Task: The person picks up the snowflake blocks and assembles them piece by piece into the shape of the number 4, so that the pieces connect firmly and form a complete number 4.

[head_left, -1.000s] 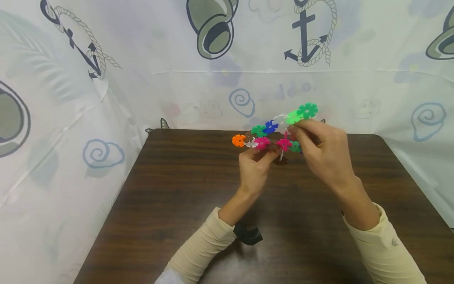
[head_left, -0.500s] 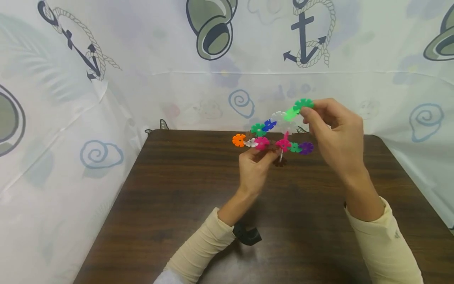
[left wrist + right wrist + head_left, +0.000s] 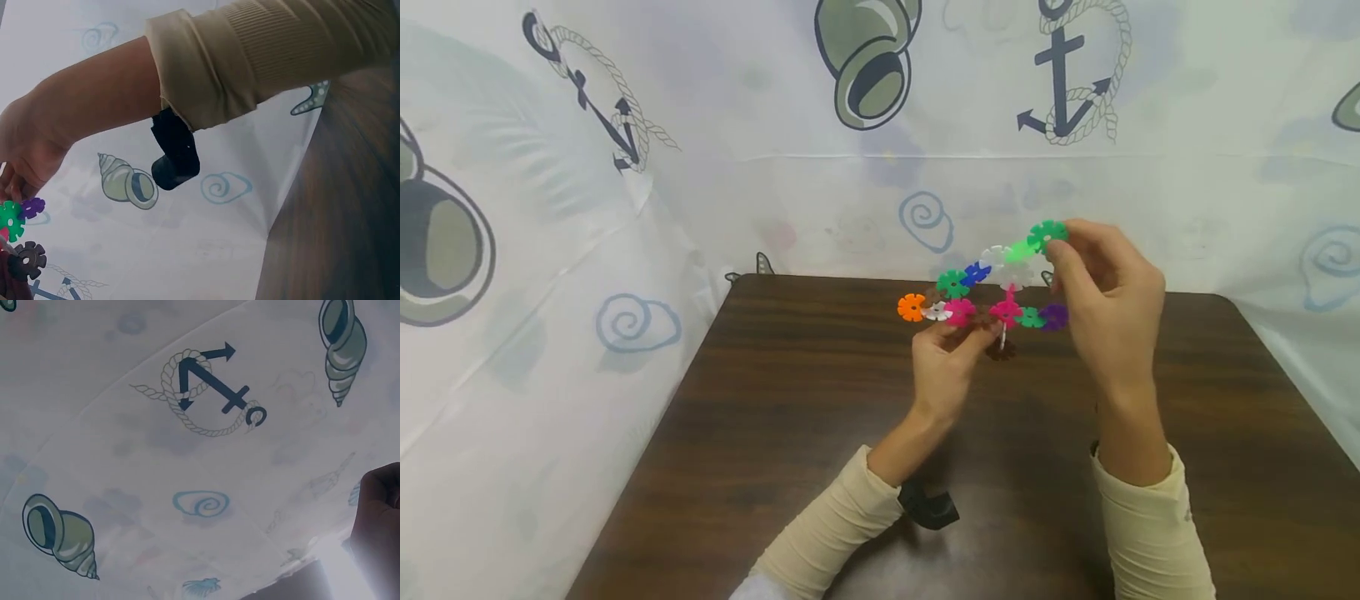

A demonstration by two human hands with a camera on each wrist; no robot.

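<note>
Near the table's far edge in the head view, my left hand (image 3: 942, 375) pinches a toy of interlocked flower-shaped plastic discs from below. An orange disc (image 3: 912, 307) forms its left end and a purple disc (image 3: 1054, 317) its lower right end. Pink discs (image 3: 960, 312), brown, green and white ones lie between. A blue disc (image 3: 976, 273) and a light green disc (image 3: 1019, 252) belong to an upper row that slants up to the right. My right hand (image 3: 1116, 300) pinches the green disc (image 3: 1047, 237) at the top of this row. A brown disc (image 3: 30, 260) shows at the left wrist view's edge.
Beneath the hands stretches a dark wood-grain table (image 3: 760, 450). White cloth (image 3: 820, 208) printed with anchors and shells hangs behind it and at the sides. A black device (image 3: 929, 507) sits under the left cuff.
My right hand has shifted its pinch from around the light green disc up to the green top disc. The purple disc, hidden before, now shows. My left hand keeps its hold.
</note>
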